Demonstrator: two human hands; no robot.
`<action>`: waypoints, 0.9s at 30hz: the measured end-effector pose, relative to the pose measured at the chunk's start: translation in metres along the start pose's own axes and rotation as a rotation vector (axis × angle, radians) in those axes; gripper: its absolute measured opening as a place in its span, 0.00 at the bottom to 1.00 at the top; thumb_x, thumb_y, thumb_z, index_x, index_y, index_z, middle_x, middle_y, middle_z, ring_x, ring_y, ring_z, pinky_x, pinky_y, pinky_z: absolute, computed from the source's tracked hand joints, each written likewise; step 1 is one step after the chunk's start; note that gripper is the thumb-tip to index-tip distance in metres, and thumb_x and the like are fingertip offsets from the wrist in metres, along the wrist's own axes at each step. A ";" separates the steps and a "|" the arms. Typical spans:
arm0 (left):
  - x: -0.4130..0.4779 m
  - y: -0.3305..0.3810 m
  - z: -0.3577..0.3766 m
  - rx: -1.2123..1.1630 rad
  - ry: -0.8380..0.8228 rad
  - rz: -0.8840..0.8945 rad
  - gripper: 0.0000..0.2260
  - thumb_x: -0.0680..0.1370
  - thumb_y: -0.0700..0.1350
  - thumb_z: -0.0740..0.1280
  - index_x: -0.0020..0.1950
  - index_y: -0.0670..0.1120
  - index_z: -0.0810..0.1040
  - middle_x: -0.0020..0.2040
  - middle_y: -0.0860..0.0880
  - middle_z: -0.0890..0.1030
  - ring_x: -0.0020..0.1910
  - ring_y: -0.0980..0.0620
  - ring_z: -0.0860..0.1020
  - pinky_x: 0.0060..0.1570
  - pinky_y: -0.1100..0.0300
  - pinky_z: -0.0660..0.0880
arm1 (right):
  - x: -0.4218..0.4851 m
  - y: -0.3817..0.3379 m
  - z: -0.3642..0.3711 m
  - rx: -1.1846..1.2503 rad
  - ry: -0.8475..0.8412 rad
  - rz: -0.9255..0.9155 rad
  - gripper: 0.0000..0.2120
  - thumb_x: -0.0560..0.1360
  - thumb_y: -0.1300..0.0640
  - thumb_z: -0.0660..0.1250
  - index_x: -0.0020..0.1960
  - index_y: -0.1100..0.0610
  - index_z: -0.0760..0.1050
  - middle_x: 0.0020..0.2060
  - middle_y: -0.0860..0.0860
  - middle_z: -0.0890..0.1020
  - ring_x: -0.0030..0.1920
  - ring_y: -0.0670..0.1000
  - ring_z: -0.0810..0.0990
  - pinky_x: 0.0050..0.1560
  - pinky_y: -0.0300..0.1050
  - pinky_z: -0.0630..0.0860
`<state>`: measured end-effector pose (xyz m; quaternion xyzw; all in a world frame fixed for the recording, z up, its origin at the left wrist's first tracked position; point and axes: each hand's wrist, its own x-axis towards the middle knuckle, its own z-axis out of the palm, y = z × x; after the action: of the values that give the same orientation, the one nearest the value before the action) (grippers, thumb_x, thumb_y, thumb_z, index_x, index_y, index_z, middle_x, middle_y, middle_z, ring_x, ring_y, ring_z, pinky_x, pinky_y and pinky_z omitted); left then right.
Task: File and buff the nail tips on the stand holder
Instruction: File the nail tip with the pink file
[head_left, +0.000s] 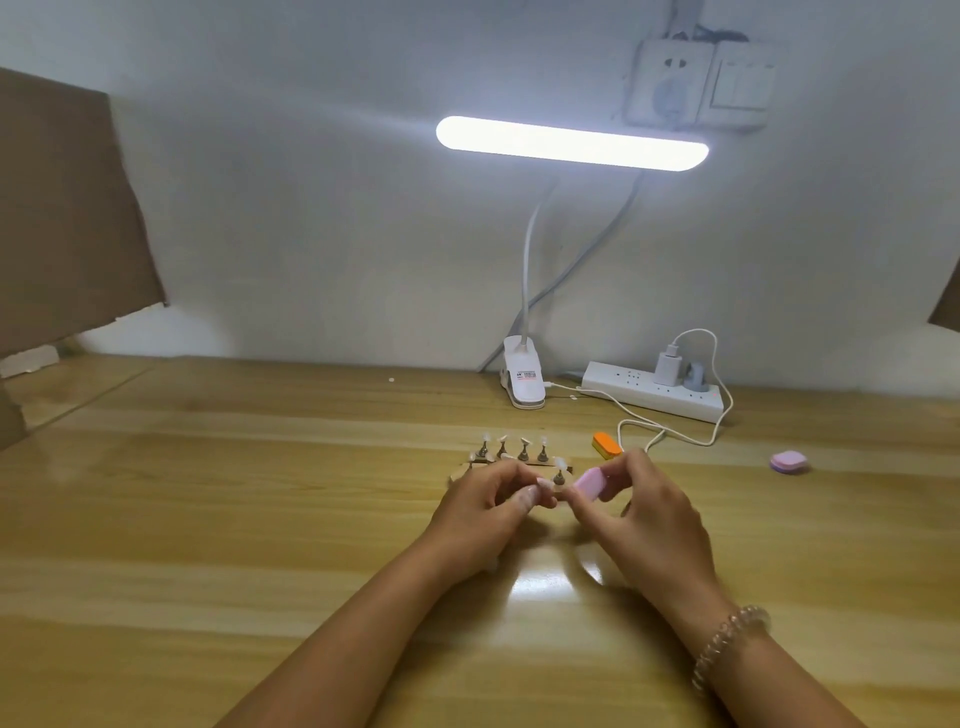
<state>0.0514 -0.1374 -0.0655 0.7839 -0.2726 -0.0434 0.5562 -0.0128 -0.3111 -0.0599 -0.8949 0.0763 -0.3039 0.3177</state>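
A stand holder (511, 457) with several small metal pegs, each topped by a pale nail tip, sits on the wooden table just beyond my hands. My left hand (488, 512) has its fingers curled at the holder's near edge, pinching one peg with its nail tip (545, 484). My right hand (644, 514) grips a small pink buffer block (592, 484), whose face is next to that nail tip. Whether the block touches the tip is unclear. The holder's near row is partly hidden by my left fingers.
An orange buffer block (605, 446) lies behind my right hand. A second pink block (788, 461) rests at the right. A clip-on lamp base (523, 379), a white power strip (654, 389) and a trailing cable (670, 436) stand along the wall. Cardboard (62, 208) rises at the left.
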 end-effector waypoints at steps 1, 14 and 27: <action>0.000 0.000 0.000 -0.009 -0.004 0.000 0.08 0.82 0.43 0.64 0.49 0.52 0.81 0.49 0.55 0.85 0.44 0.51 0.81 0.38 0.40 0.79 | 0.000 0.002 -0.001 0.003 0.027 0.017 0.17 0.66 0.36 0.70 0.43 0.47 0.71 0.39 0.40 0.79 0.38 0.44 0.77 0.36 0.45 0.72; 0.003 -0.003 0.000 0.060 -0.026 0.040 0.09 0.80 0.39 0.65 0.52 0.50 0.83 0.45 0.56 0.84 0.41 0.59 0.79 0.41 0.59 0.73 | -0.008 -0.009 0.006 0.055 -0.059 -0.245 0.17 0.67 0.33 0.67 0.47 0.44 0.73 0.41 0.36 0.79 0.33 0.45 0.75 0.32 0.41 0.72; 0.002 -0.001 0.000 0.077 -0.013 0.065 0.11 0.81 0.39 0.64 0.49 0.52 0.82 0.42 0.57 0.82 0.41 0.58 0.78 0.43 0.57 0.73 | -0.010 -0.012 0.003 0.082 -0.161 -0.248 0.15 0.66 0.43 0.75 0.45 0.47 0.73 0.38 0.40 0.79 0.33 0.42 0.75 0.33 0.38 0.69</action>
<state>0.0534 -0.1382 -0.0663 0.7950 -0.3033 -0.0199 0.5249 -0.0200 -0.2967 -0.0593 -0.9052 -0.0729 -0.2708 0.3193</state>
